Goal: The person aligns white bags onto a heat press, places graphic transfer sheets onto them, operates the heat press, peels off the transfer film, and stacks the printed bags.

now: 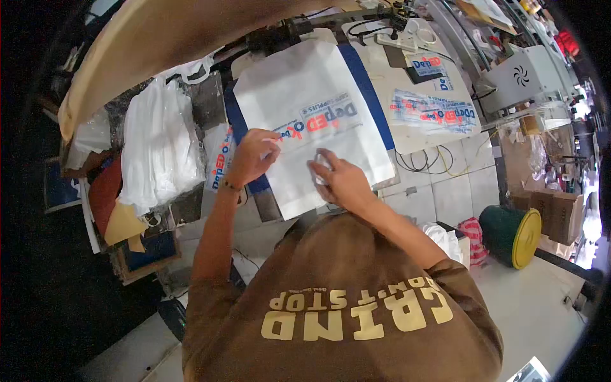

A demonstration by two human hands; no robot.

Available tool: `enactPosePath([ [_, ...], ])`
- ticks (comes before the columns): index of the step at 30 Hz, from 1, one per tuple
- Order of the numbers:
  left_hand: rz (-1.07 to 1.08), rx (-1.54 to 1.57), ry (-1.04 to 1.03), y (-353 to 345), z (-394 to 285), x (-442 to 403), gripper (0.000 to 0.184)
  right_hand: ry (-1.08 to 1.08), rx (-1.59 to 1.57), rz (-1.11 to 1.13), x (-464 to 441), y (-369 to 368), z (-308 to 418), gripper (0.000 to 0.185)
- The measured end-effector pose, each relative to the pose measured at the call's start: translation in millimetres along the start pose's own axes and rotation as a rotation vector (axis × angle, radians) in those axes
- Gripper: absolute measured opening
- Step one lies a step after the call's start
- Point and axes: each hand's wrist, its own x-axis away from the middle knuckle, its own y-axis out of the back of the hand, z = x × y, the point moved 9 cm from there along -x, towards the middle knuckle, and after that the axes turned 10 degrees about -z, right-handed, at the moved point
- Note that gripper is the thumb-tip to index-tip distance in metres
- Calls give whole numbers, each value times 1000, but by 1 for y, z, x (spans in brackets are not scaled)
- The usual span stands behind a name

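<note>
A white bag (pixel 296 79) lies flat over a blue board (pixel 366 89), with red and blue lettering (pixel 328 119) printed across its middle. At the left end of that lettering, my left hand (pixel 253 158) is closed, its fingertips pinched together close to the surface; whatever they grip is too small to make out. Over the lower part of the bag, my right hand (pixel 344 183) has its thumb and fingers curled around a small white item (pixel 319 167) whose kind is unclear.
White bags (pixel 162 143) are piled at left, beside a printed clear film (pixel 221 159). Several similar films (pixel 433 111) lie on the pale board at right, near a black phone-like slab (pixel 422 74). Further right are a white vented box (pixel 525 79) and a green drum (pixel 503 235). A curved tan panel (pixel 172 38) overhangs above.
</note>
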Motion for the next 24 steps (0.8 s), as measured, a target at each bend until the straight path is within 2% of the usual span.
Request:
enactPosePath([
  [1, -16, 51, 87, 2, 8, -7, 10, 38, -14, 24, 1, -9, 8, 52],
  [2, -15, 52, 90, 3, 13, -16, 10, 18, 2, 73, 5, -21, 6, 55],
  [4, 230, 128, 403, -22, 49, -20, 12, -6, 3, 67, 6, -22, 9, 55],
  [8, 134, 164, 349, -26, 54, -35, 15, -44, 3, 61, 8, -21, 7, 57],
  [10, 11, 166, 391, -21, 64, -41, 15, -38, 3, 40, 8, -21, 7, 57],
  [16, 8, 46, 369, -22, 62, -62, 15, -37, 14, 1, 10, -21, 5, 58],
  [19, -8, 114, 437, -25, 72, -66, 15, -47, -2, -6, 10, -23, 3, 58],
  [24, -18, 98, 415, -29, 76, -75, 15, -78, -4, 15, 6, -22, -1, 58],
])
